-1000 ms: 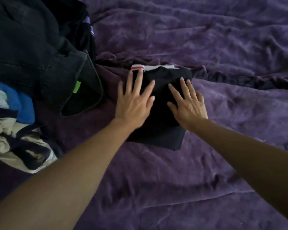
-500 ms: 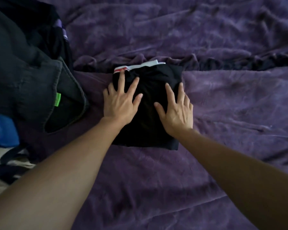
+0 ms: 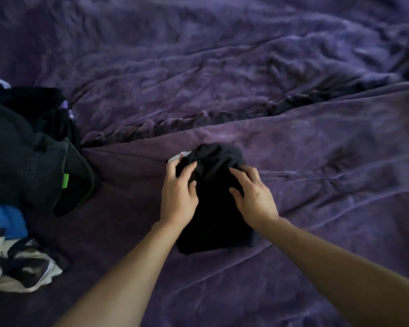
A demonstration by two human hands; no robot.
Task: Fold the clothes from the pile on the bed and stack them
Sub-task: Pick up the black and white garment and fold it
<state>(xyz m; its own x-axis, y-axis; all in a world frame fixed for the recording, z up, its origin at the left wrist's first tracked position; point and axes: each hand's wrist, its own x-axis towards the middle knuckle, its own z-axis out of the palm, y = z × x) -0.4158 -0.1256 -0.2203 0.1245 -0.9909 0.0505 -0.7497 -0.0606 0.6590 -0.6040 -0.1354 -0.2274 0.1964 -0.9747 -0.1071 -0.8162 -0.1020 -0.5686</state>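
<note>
One head view takes in the whole scene, looking down over both forearms onto a purple bedcover.

One black garment lies on the cover right in front of the person, already folded down to a small, thick packet. Its near end is flat and fairly square. Its far end is humped and rumpled, with a white strip poking out at the far left corner.

The left hand sits on the packet's left side, its fingers curled down into the cloth at that corner. The right hand sits on the right side, its fingers likewise bent and dug into the far edge, with the thumb on top. Both hands look clamped on the fabric, not laid flat on it.

Well apart, at the left edge, the pile is a loose heap. A big dark garment with a green tag lies on top, a blue piece beneath it, and a crumpled white-and-dark piece nearest the camera.

By my reading, this one item is close to done and needs only a last fold or a tidy of its far end. At least three pieces wait in the heap. No finished stack shows anywhere in frame, so I cannot tell how many items are already folded.
</note>
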